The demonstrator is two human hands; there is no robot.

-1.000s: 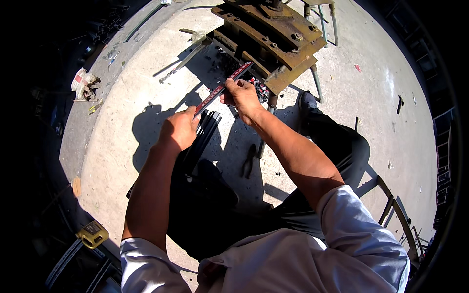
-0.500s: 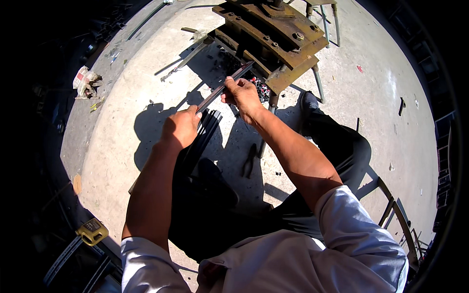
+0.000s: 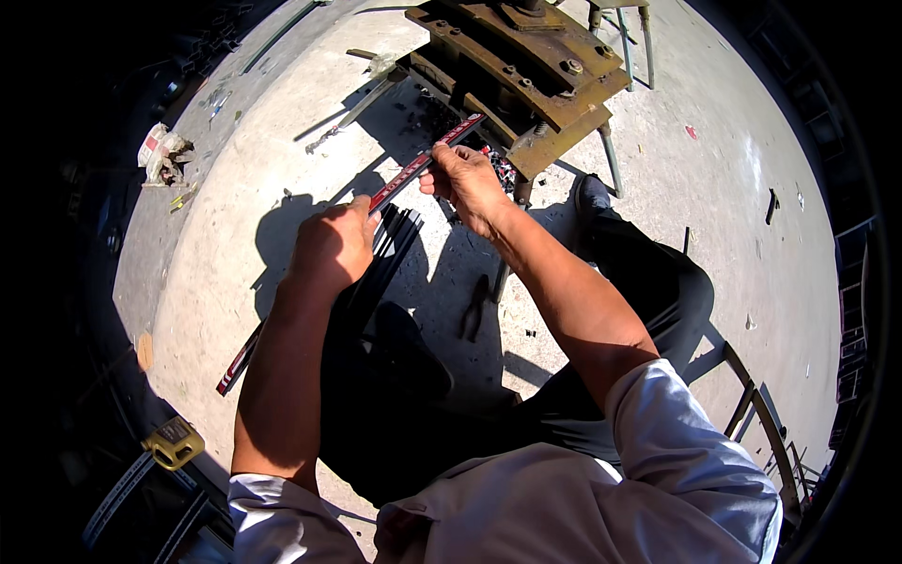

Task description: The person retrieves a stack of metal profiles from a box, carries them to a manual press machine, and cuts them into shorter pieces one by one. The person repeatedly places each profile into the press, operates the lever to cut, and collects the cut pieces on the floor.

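Note:
A long, narrow dark strip (image 3: 411, 172) with a red, white-marked face slants across in front of me. Its far end lies just short of the rusty metal press (image 3: 550, 141); the near end shows beyond my left forearm. My left hand (image 3: 334, 242) is closed round the strip's middle. Farther up, my right hand (image 3: 462, 180) pinches it between thumb and fingers. Below my left hand, several dark bars (image 3: 395, 249) lie bundled beside my leg. Dark pliers (image 3: 475, 308) rest on the floor between my feet.
The press stands on metal legs, with dark and red scraps (image 3: 503, 169) beneath it. A yellow tape measure (image 3: 175, 443) sits at the lower left. A crumpled white bag (image 3: 164, 155) lies far left. A curved metal frame (image 3: 766, 414) is at my right.
The strip has turned so its red face shows, and its near end has come into sight past my left forearm. My left hand has shifted slightly left; my right hand keeps its pinch.

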